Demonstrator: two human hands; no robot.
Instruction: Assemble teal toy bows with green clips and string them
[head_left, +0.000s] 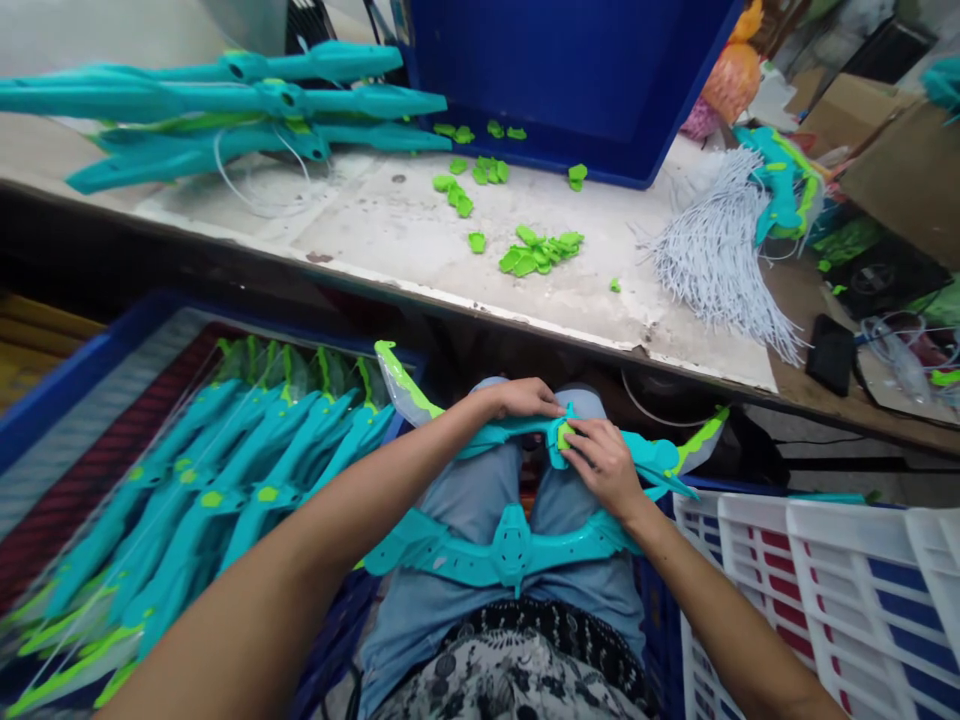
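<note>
Over my lap I hold a teal toy bow (660,458) with green and clear tips. My left hand (521,398) grips its left limb next to the centre, fingers curled over it. My right hand (604,465) pinches a small green clip (562,436) against the bow's centre grip. A second teal bow part (510,548) lies across my thighs, closer to my body. Loose green clips (540,250) lie scattered on the worktable (390,240) in front of me.
A blue crate (90,370) at my left holds several finished teal bows (225,480). White crates (825,580) stand at my right. On the table are more teal bows (225,110), a blue bin (570,80) and a bundle of white strings (720,260).
</note>
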